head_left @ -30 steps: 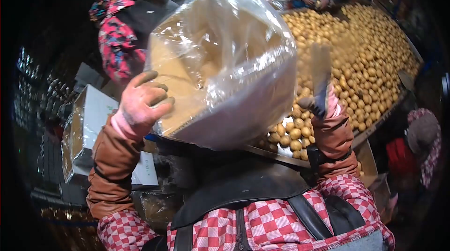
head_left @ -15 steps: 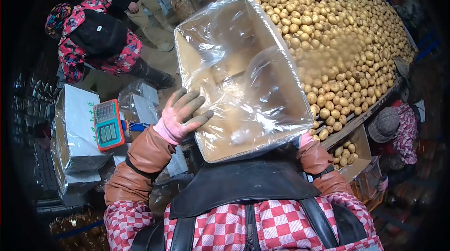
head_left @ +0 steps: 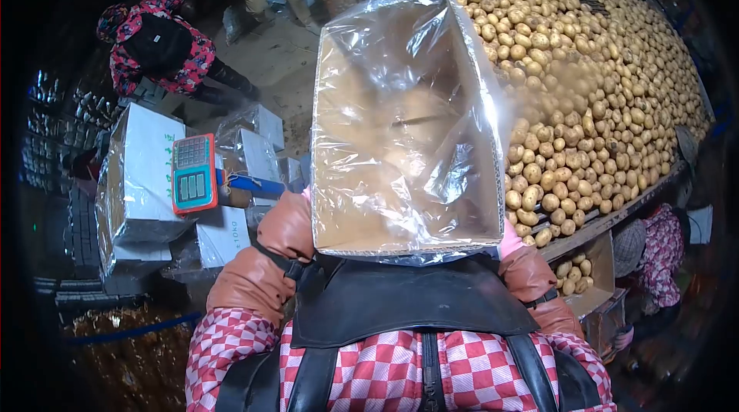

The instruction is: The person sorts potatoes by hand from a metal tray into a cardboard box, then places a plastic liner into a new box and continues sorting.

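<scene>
1 open cardboard carton (head_left: 488,216), lined with a clear plastic bag (head_left: 419,173), was directly in front of the wearer's chest, its mouth tilted toward the head camera and its right side just beside the potatoes (head_left: 585,135) heaped on the table (head_left: 608,218). What bore the carton's weight from below could not be seen.

The left hand (head_left: 306,194) showed only as a pink sliver at the carton's left side, and the right hand (head_left: 509,241) as a patch of pink near the lower right corner. The fingers were hidden behind the walls, so whether either grip was clenched or loose could not be told.

Film and bare board were what showed inside, so the carton was probably light, more bulky than heavy. Its corners looked stiff, while the long walls would likely have bowed if squeezed midway. A dark line across the bottom suggested a seam between flaps, perhaps a weak spot. The glossy film looked soft, slippery and easily torn; where it lapped over the rim, a pinch there might have dragged it loose. The surest hold seemed to be the 2 outer side walls, low and near the corners, with fingers spread beneath the bottom
</scene>
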